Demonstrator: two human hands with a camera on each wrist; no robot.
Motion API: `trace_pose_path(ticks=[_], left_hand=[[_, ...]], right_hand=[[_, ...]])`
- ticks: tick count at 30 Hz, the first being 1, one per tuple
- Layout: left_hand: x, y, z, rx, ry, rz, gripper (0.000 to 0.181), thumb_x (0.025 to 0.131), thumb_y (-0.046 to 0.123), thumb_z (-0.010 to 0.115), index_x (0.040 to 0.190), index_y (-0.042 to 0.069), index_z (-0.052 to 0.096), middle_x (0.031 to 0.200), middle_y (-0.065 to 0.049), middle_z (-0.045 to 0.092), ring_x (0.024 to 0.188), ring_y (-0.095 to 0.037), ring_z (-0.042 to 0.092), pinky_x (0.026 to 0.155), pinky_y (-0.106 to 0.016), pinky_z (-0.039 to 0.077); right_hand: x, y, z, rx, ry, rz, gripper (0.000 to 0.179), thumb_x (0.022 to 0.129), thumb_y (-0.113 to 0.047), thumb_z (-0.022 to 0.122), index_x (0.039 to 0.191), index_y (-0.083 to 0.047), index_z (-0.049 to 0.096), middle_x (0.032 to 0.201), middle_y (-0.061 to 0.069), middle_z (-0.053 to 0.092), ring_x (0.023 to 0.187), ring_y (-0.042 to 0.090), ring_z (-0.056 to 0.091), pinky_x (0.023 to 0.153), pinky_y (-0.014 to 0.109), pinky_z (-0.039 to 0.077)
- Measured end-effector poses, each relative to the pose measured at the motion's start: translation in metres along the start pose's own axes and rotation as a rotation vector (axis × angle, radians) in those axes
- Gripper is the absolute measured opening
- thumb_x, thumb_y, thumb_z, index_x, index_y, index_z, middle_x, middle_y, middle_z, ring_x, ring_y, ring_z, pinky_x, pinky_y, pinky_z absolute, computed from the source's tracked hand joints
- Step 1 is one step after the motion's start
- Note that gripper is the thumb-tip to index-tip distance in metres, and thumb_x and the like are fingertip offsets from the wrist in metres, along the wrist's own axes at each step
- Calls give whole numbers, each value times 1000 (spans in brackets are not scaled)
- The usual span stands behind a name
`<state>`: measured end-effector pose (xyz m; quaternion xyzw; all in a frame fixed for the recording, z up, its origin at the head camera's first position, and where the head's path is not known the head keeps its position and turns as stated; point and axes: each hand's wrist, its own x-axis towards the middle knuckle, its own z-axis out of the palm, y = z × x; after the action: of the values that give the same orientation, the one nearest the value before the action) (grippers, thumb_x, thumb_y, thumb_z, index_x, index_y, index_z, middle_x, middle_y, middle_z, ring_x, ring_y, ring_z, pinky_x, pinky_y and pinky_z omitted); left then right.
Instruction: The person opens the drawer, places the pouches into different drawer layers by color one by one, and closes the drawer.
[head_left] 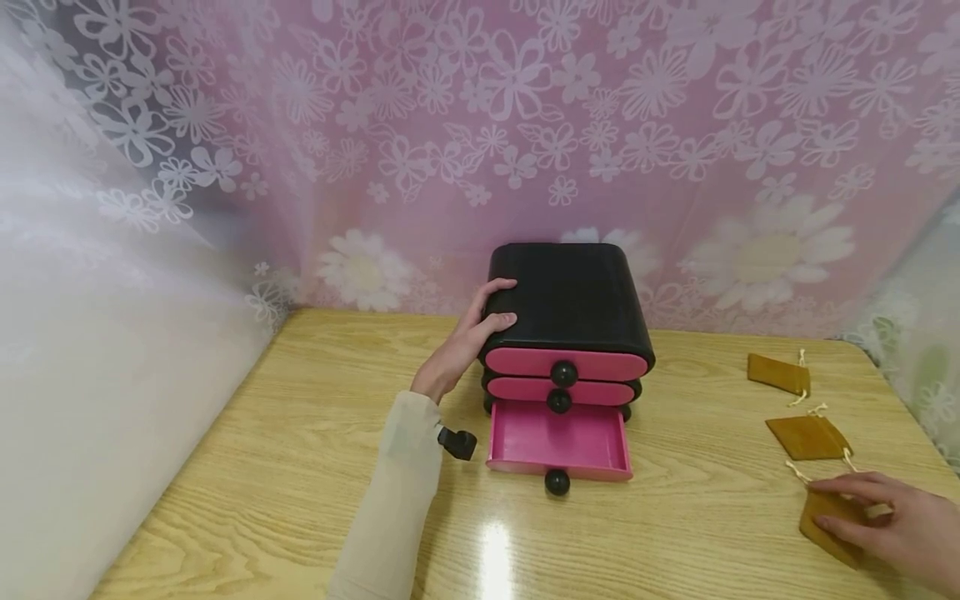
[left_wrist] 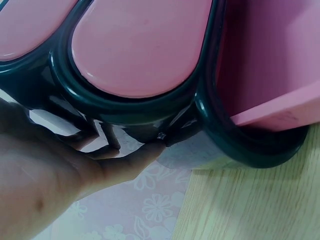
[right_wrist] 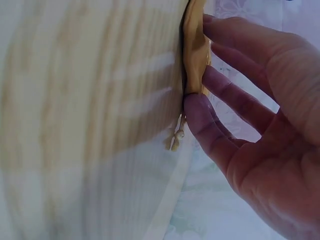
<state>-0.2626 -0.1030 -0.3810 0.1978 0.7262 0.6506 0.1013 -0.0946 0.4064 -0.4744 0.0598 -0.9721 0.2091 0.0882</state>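
A small black chest of drawers with pink fronts and round black knobs stands against the backdrop. Its bottom drawer is pulled out and bare inside; the two drawers above are closed. My left hand rests on the chest's upper left edge, fingertips on the top; in the left wrist view the hand lies along the chest's side. At the table's right, my right hand grips a tan drawstring pouch between thumb and fingers. In the right wrist view, the pouch is close against the tabletop.
Two more tan drawstring pouches lie farther back on the right, a middle pouch and a far pouch. The wooden table meets a pink floral curtain behind. A black wrist device sits on the left sleeve.
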Motion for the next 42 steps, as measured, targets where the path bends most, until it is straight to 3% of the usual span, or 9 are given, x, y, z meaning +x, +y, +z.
trace_pose_path(ticks=[6, 9, 15, 24, 28, 31, 36, 42], left_hand=[[0, -2, 0, 1, 3, 15, 48, 102, 35, 53, 147, 45, 40, 166, 14, 18, 144, -25, 47, 122, -56, 28], [0, -3, 0, 2, 5, 17, 48, 102, 35, 53, 147, 44, 40, 166, 14, 18, 143, -25, 48, 122, -56, 28], [1, -2, 1, -2, -2, 17, 48, 102, 35, 53, 147, 44, 40, 166, 14, 18, 143, -24, 48, 122, -56, 29], [1, -1, 0, 3, 2, 7, 48, 102, 36, 53, 146, 46, 40, 165, 14, 19, 142, -25, 48, 122, -57, 28], [1, -1, 0, -3, 1, 9, 48, 101, 36, 53, 146, 45, 41, 166, 13, 19, 142, -25, 48, 122, -57, 29], [1, -1, 0, -5, -1, 11, 48, 101, 36, 53, 147, 45, 40, 166, 13, 18, 143, -25, 48, 122, -57, 29], [1, 0, 0, -6, -3, 12, 48, 101, 35, 53, 147, 44, 40, 166, 13, 18, 144, -25, 47, 122, -57, 29], [0, -1, 0, -7, 1, 2, 49, 101, 35, 53, 148, 44, 40, 166, 13, 17, 144, -26, 47, 122, -57, 29]], right_hand=[[-4, -5, 0, 9, 50, -88, 36, 59, -6, 94, 86, -25, 79, 82, -36, 58, 65, -17, 50, 52, 10, 41], [-4, -6, 0, 19, 29, -43, 31, 65, -9, 93, 89, -23, 79, 81, -38, 59, 62, -16, 52, 51, 13, 42], [-3, -14, -1, 3, 27, 21, 24, 71, -15, 92, 86, -22, 75, 73, -28, 64, 61, -15, 52, 51, 17, 40], [2, -25, 0, 52, 171, -144, 28, 67, -2, 90, 85, -19, 78, 84, -38, 57, 65, -18, 51, 49, 8, 42], [9, -32, -3, 11, 226, -210, 28, 65, 0, 90, 87, -14, 79, 78, -29, 61, 62, -17, 51, 49, 8, 41], [11, -40, -6, 0, 223, -197, 27, 67, 0, 90, 87, -14, 79, 72, -22, 62, 60, -15, 49, 49, 8, 39], [14, -56, -8, 44, 179, -129, 23, 72, -1, 87, 89, -16, 80, 71, -27, 61, 61, -13, 49, 49, 10, 38], [19, -73, -12, 106, 177, -166, 29, 74, 1, 86, 94, -19, 80, 77, -28, 63, 63, -10, 52, 50, 12, 38]])
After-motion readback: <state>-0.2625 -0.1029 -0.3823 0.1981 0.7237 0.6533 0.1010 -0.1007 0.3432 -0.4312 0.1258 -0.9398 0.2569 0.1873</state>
